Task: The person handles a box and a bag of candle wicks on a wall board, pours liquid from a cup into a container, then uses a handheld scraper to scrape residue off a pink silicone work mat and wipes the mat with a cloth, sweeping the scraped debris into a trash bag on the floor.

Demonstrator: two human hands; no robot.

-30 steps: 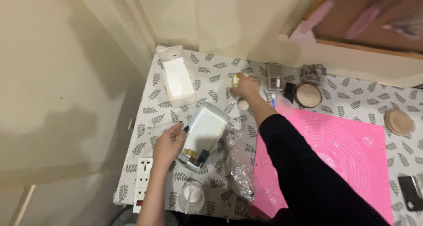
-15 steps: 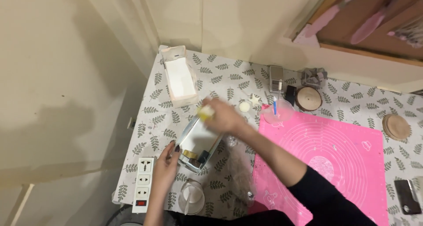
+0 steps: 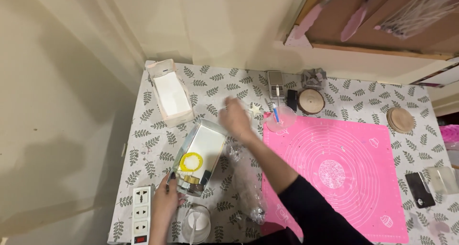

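My left hand (image 3: 165, 202) grips the near corner of a shiny rectangular tin (image 3: 200, 157) lying on the leaf-patterned tablecloth. A round yellow-rimmed piece (image 3: 191, 162) with a white middle lies inside the tin. My right hand (image 3: 234, 116) hovers blurred past the tin's far end, next to a small pale star shape (image 3: 256, 109). Whether it holds anything I cannot tell. A crumpled clear plastic wrap (image 3: 246, 180) lies under my right forearm.
A white open box (image 3: 170, 96) sits at the back left. A pink silicone mat (image 3: 342, 166) covers the right side, with a clear cup and blue tool (image 3: 280, 118) at its corner. A power strip (image 3: 142, 215) and a glass cup (image 3: 196, 224) lie near the front edge.
My right hand carried the yellow-rimmed piece from the back to the tin, left it inside, and has moved back toward the star shape. The left hand stayed on the tin.
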